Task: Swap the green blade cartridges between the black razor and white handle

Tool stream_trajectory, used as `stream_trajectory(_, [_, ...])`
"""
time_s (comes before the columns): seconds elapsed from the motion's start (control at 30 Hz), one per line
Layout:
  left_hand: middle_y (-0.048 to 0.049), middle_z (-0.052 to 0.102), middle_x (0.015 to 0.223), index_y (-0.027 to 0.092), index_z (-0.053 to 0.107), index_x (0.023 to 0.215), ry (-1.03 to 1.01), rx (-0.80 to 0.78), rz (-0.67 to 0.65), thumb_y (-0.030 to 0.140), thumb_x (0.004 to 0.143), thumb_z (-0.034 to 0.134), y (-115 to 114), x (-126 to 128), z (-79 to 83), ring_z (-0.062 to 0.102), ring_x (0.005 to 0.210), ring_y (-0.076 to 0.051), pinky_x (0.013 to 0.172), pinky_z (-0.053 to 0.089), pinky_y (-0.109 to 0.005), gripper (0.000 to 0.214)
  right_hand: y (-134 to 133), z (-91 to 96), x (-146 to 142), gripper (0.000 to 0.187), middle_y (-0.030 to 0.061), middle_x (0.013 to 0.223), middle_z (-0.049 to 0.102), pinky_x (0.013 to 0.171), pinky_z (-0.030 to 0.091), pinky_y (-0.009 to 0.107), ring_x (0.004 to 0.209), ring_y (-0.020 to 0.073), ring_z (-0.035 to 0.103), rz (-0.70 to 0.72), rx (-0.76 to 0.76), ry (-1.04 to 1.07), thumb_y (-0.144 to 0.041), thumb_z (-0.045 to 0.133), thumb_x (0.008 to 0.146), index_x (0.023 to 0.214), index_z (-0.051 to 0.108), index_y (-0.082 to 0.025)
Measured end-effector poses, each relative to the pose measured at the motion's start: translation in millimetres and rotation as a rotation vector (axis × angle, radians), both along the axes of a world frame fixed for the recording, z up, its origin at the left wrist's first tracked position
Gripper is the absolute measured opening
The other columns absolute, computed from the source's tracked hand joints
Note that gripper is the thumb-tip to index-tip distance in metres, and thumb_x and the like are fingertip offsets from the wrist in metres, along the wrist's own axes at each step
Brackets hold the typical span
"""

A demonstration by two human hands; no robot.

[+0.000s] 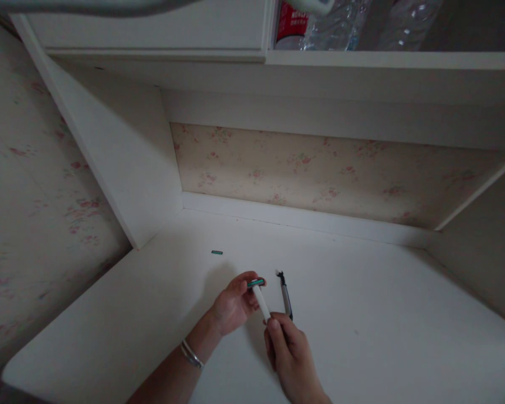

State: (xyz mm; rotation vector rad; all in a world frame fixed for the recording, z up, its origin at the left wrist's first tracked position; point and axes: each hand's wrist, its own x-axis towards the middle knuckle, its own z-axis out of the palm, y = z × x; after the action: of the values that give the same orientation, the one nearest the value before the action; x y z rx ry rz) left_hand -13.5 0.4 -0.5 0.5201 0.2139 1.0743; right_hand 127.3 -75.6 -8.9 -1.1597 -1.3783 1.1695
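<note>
My left hand (234, 303) is closed around the top of a white pen (261, 302), its fingertips pinching the green end piece (256, 282). My right hand (288, 350) is closed on the lower end of the same pen, over the white desk (362, 314). A second pen (285, 294), dark and grey, sticks out from above my right hand; whether it lies on the desk or is held I cannot tell. A small green cap (216, 252) rests on the desk, apart from both hands to the upper left. My left wrist wears a silver bracelet (192, 354).
The desk sits in a white alcove with floral wallpaper (311, 168) behind it and a white side panel (122, 163) at left. A shelf (362, 59) above holds plastic bottles (332, 22). The desk's front left corner (12, 370) is rounded.
</note>
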Motion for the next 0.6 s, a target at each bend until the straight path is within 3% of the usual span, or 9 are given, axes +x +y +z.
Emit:
stream_trajectory(0.17, [-0.0031, 0.068, 0.089, 0.021, 0.070, 0.096, -0.001, 0.024, -0.002, 0.032, 0.070, 0.076, -1, 0, 2.6, 0.045, 0.062, -0.009, 0.064, 0.037, -0.026, 0.029, 4, 0.4, 1, 0.040, -0.0065, 0.054, 0.037, 0.037, 0.024, 0.018, 0.042, 0.0077, 0.031, -0.131, -0.096, 0.149, -0.057, 0.045, 0.088, 0.078, 0.053, -0.019])
stream_trajectory(0.33, [-0.0059, 0.068, 0.096, 0.022, 0.069, 0.098, 0.040, 0.048, -0.026, 0.030, 0.072, 0.075, -3, 3, 5.9, 0.048, 0.064, -0.009, 0.066, 0.038, -0.027, 0.028, 10, 5.6, 10, 0.046, -0.0077, 0.055, 0.037, 0.039, 0.026, 0.018, 0.043, 0.0084, 0.032, -0.125, -0.039, 0.113, -0.055, 0.052, 0.086, 0.112, 0.055, -0.017])
stream_trajectory(0.47, [-0.0053, 0.068, 0.087, 0.018, 0.068, 0.098, 0.099, 0.045, -0.112, 0.027, 0.070, 0.077, -7, 8, 7.7, 0.051, 0.063, -0.009, 0.064, 0.038, -0.025, 0.031, 16, 10.3, 21, 0.047, -0.0037, 0.062, 0.051, 0.051, 0.039, 0.021, 0.054, 0.0118, 0.045, -0.204, 0.035, -0.057, -0.044, 0.066, 0.080, 0.119, 0.058, -0.018])
stream_trajectory(0.6, [-0.0079, 0.066, 0.095, 0.016, 0.067, 0.097, 0.129, 0.022, -0.189, 0.025, 0.069, 0.078, -12, 13, 9.3, 0.055, 0.071, -0.011, 0.062, 0.036, -0.022, 0.031, 20, 18.6, 25, 0.035, 0.0037, 0.081, 0.066, 0.067, 0.047, 0.027, 0.072, 0.0188, 0.059, -0.149, 0.101, -0.072, -0.041, 0.062, 0.084, 0.109, 0.066, -0.018])
